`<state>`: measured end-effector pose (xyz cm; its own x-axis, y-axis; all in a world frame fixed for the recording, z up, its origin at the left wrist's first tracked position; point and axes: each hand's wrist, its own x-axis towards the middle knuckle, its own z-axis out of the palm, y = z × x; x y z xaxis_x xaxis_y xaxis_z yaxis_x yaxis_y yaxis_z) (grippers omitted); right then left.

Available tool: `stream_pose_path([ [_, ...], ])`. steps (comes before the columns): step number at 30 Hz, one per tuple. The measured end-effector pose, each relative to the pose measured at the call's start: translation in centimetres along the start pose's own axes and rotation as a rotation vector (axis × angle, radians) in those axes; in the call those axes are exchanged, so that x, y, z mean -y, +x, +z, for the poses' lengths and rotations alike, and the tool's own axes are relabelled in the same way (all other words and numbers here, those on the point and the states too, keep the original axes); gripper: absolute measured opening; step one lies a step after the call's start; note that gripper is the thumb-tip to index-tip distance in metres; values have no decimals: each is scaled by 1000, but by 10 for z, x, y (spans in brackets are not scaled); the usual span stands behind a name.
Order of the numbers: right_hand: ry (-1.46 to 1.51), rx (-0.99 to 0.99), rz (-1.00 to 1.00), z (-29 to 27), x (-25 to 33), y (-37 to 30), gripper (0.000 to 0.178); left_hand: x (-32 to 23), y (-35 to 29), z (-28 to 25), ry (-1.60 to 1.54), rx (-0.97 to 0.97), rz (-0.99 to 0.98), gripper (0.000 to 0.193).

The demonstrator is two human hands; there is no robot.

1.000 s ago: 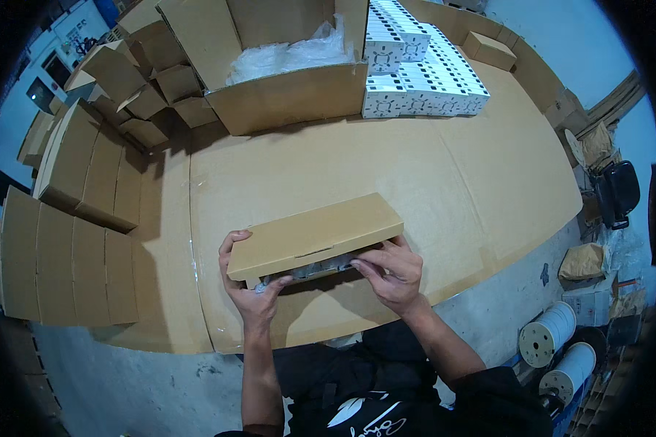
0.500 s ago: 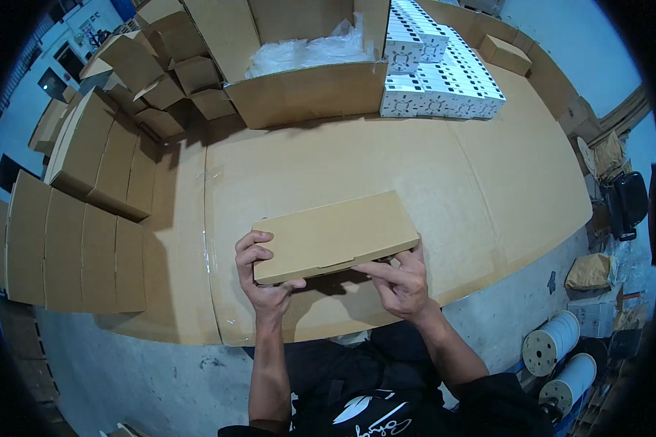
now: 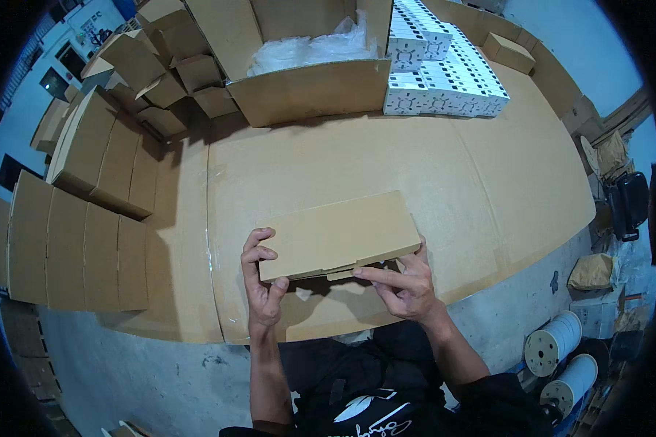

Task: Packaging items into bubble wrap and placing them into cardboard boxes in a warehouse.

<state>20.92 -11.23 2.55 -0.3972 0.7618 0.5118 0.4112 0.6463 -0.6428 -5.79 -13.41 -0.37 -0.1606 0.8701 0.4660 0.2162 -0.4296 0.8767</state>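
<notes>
- The flat brown cardboard box (image 3: pixel 339 237) is being held, slightly tilted, over the tabletop (image 3: pixel 357 153) near its front edge.
- Its left end is being clasped by the left hand (image 3: pixel 262 280), fingers curled and thumb at the front corner.
- The front tab (image 3: pixel 340 275) is being touched by the half-curled right hand (image 3: pixel 404 288); whether the box is also being pinched there cannot be told.
- Light, stiff, grippy board is being judged likely; the short ends are being favoured for holding, the thin tab being easily creased.

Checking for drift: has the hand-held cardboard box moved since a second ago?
Yes, slightly rightward: the left end of the cardboard box now sits farther from the table seam.
</notes>
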Motion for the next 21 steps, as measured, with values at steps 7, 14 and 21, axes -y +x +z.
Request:
stream_pose_path([
  [7, 113, -116, 12, -2, 1, -2, 46, 1, -2, -6, -73, 15, -3, 38],
  [14, 548, -456, 266, 5, -13, -8, 28, 2, -4, -11, 40, 52, 34, 35],
  [21, 447, -429, 151, -6, -15, 1, 26, 3, -3, -9, -9, 23, -1, 29],
])
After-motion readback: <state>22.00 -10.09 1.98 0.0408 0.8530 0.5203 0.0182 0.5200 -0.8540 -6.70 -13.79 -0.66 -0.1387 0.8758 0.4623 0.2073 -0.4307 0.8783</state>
